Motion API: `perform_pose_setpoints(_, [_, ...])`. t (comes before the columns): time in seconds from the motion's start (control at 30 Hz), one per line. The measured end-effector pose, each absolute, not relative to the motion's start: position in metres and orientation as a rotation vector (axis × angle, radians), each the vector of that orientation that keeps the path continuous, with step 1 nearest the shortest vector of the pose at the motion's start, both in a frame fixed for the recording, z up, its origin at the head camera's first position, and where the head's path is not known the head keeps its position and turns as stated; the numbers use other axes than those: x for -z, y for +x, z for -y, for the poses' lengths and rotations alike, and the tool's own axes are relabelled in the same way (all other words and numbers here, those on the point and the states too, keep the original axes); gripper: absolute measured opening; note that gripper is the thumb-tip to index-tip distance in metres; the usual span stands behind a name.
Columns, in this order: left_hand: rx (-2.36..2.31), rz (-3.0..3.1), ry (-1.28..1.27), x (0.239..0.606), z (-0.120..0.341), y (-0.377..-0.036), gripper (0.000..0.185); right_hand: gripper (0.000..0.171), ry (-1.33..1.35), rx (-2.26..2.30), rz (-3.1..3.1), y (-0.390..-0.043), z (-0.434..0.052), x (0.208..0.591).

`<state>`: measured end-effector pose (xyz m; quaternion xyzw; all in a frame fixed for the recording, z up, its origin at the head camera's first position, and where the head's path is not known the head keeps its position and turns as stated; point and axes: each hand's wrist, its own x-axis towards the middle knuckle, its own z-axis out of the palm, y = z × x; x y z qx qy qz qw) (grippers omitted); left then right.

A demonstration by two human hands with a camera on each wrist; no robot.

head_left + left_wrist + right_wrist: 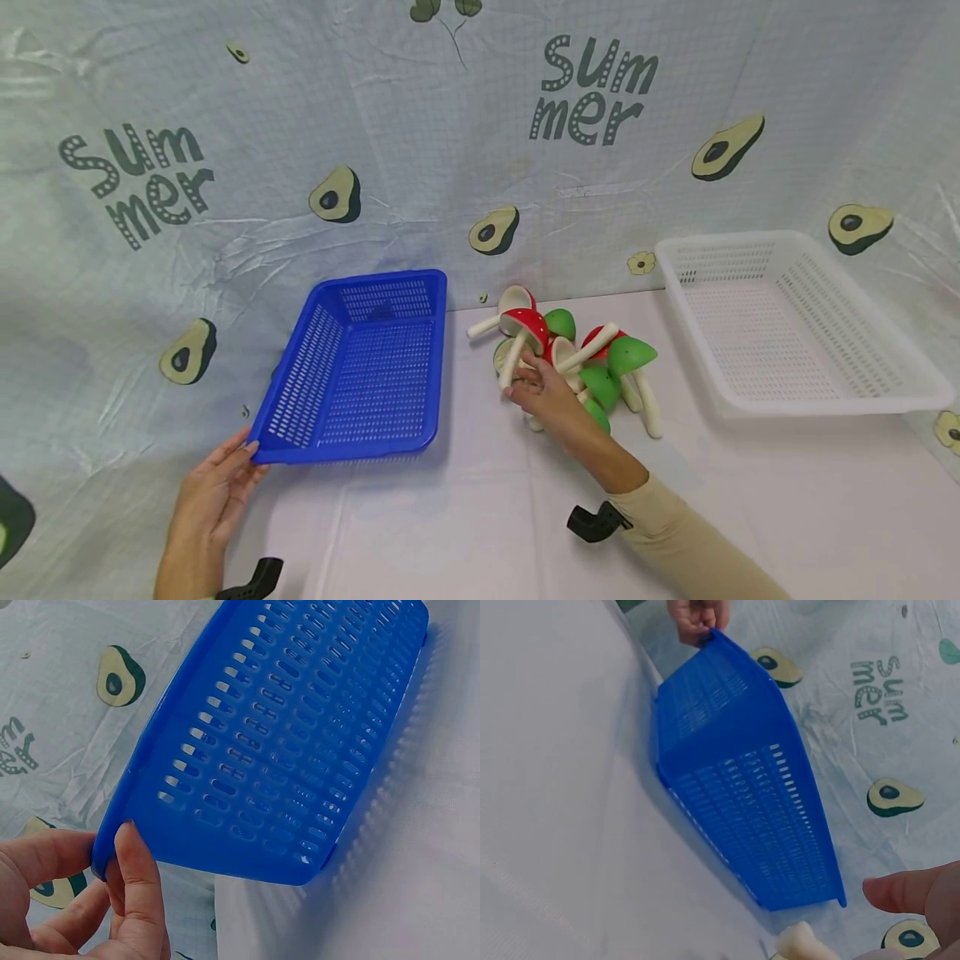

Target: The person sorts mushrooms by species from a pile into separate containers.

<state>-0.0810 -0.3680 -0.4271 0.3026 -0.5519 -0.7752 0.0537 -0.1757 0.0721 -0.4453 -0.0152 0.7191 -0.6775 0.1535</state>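
At the near left corner of the blue basket [386,450], my left hand [213,492] pinches the rim between thumb and fingers. That grip shows close up in the left wrist view, with the fingers [139,889] at the corner of the basket [247,750]. My right hand [551,400] reaches into a pile of toy mushrooms with red or green caps. Its fingers are spread around the pale stem of a red-capped mushroom [525,323]. In the right wrist view the thumb [900,891] stands apart from a pale stem end [802,941].
A white basket [795,342] stands at the right on the white-covered table [465,533]. Green-capped mushrooms [632,356] lie at the pile's right side. Behind the table hangs a sheet [420,125] printed with avocados and lettering.
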Motion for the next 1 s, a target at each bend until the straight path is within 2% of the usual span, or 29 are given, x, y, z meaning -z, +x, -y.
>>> perform_pose_setpoints(0.33, [2.403,1.675,0.752,0.429,0.367,-0.076,0.024,0.076,-0.024,1.967,-2.006,-0.184,-0.065,0.451])
perform_pose_setpoints(0.47, [2.371,1.694,0.748,0.429,0.365,-0.075,0.025,0.071,-0.018,1.995,-1.992,-0.187,-0.063,0.451])
perform_pose_setpoints(0.73, [2.341,1.698,0.705,0.430,0.364,-0.075,0.038,0.064,0.062,2.114,-1.881,-0.199,-0.055,0.449])
perform_pose_setpoints(1.0, [2.300,1.734,0.703,0.431,0.362,-0.075,0.053,0.050,0.147,2.183,-1.804,-0.216,-0.052,0.451])
